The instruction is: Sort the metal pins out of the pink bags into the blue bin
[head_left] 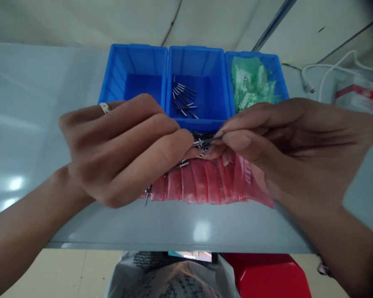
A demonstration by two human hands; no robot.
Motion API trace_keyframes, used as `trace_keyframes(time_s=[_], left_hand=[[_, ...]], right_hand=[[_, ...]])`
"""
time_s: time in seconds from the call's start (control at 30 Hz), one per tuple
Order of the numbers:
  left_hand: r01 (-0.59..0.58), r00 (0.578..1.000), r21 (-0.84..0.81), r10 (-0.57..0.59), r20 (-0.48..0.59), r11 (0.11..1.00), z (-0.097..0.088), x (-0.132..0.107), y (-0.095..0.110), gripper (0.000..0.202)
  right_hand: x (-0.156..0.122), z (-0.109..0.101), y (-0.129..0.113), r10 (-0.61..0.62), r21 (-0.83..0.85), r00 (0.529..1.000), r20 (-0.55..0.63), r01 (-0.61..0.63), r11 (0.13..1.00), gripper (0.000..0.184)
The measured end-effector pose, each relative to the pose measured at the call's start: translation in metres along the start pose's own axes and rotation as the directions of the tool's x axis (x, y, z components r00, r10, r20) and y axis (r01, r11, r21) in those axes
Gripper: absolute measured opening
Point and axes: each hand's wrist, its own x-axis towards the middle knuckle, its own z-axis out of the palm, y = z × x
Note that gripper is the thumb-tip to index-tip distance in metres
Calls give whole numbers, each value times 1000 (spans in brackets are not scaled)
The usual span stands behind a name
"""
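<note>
My left hand (127, 145) and my right hand (282, 140) meet above the table's middle, fingers pinched together on thin metal pins (202, 142). A ring sits on a finger of the left hand. Under both hands lies a row of small pink plastic bags (205, 182) with more loose pins scattered on top. Behind the hands stand three blue bins: the left bin (133, 70) looks empty, the middle bin (199, 66) holds several metal pins (184, 99), and the right bin (276, 66) holds green plastic bags (251, 82).
The grey table (34, 124) ends at a near edge below my hands. White cables (329, 70) and a red-and-white box (360, 95) lie at the far right. Below the table edge are a red object (267, 275) and grey patterned cloth (168, 277).
</note>
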Motion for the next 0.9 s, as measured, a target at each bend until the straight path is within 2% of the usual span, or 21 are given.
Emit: trace_keyframes(time_s=[0.07,0.1,0.2,0.3,0.4,0.57,0.6,0.7,0.77,0.8,0.9], left_hand=[[-140,990,87,137,36,986,4,0,-3,17],[-144,990,102,144,13,984,7,-1,-3,15],[-1,994,87,10,-105,996,16,0,-1,20],[171,971,46,-160,-178,984,23,3,2,28],[184,969,80,-167,-183,980,26,4,0,20],[114,982,153,-88,-166,982,27,5,-6,21],[111,983,161,-85,-162,981,28,5,-6,20],[85,988,182,-60,-143,980,29,7,-5,17],[73,990,188,-47,-136,979,29,8,-5,16],[70,989,188,-44,-138,980,29,9,-5,15],[79,988,190,-52,-145,979,29,9,-5,15]], right_hand=[[0,-1,0,40,29,999,33,-41,999,27],[0,-2,0,53,52,998,37,-55,997,24],[2,-5,4,6,15,999,46,-6,1000,17],[3,-8,8,-125,-223,979,162,160,962,19],[2,-7,11,-206,-408,926,317,329,851,31],[2,-8,15,-231,-534,854,467,480,696,22],[2,-9,16,-236,-558,827,511,527,640,20],[3,-13,17,-268,-581,690,673,717,385,19],[4,-14,18,-291,-564,628,721,777,280,25],[4,-15,18,-302,-561,619,725,785,263,26],[2,-16,19,-320,-575,639,700,769,278,25]])
